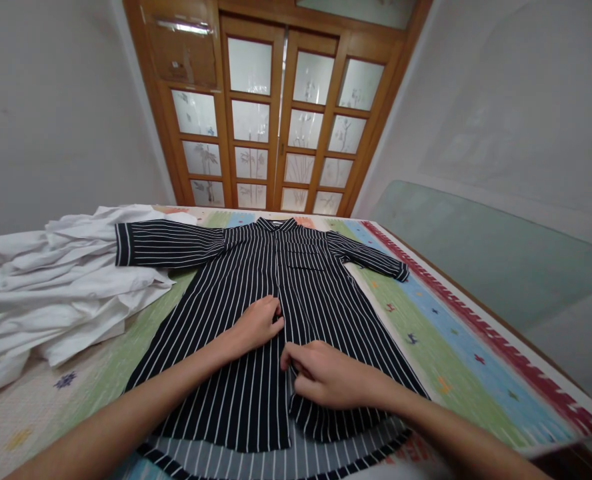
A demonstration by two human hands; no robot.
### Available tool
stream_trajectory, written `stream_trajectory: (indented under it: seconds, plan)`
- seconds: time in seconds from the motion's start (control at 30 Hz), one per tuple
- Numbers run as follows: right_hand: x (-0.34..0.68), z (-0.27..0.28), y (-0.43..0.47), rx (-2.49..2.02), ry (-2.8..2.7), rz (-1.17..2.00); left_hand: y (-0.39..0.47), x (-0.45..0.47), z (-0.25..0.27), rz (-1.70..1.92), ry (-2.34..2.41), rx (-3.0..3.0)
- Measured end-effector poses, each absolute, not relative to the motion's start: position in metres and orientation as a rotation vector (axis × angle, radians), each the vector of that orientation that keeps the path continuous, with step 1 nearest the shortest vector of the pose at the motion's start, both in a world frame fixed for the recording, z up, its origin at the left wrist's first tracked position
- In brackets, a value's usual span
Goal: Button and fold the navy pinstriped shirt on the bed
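A black shirt with white stripes [221,300] lies front up in the middle of the table, its collar at the far end and its sleeves spread to both sides. My left hand [260,323] is closed on the front placket, about halfway down the shirt. Lower and to the right, my right hand [321,375] has its fingers curled on the edge of the right front panel. Near the hem that panel is lifted and folded a little, so the paler inside of the back shows. The fingertips of both hands are partly hidden.
White crumpled cloth [76,280] is heaped on the left side of the table, partly under the shirt's left-side sleeve. A colourful patterned cloth [426,320] covers the table. Wooden doors with glass panes [276,120] stand beyond, and walls rise on both sides.
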State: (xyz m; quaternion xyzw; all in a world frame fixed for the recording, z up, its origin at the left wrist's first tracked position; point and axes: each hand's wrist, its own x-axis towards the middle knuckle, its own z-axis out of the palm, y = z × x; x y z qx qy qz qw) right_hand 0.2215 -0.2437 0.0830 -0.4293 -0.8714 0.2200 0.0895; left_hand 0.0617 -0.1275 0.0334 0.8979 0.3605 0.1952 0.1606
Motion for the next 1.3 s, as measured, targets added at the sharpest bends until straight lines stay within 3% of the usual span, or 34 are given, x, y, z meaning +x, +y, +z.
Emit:
stream_trajectory:
  seconds: [0.3, 0.47, 0.8, 1.3]
  plan:
    - [0.223, 0.075, -0.222, -1.270, -2.435, 0.828, -0.120, 0.059, 0.029, 0.571, 0.984, 2.403]
    - [0.226, 0.059, -0.187, -1.529, -2.108, 0.570, -0.116, 0.056, 0.023, 0.583, 0.951, 2.373]
    - [0.225, 0.022, -0.172, -1.670, -2.162, 0.121, -0.116, 0.054, 0.029, 0.558, 0.938, 2.272]
    - [0.227, 0.016, -0.169, -1.682, -2.025, 0.166, -0.120, 0.056, 0.035, 0.543, 0.957, 2.224]
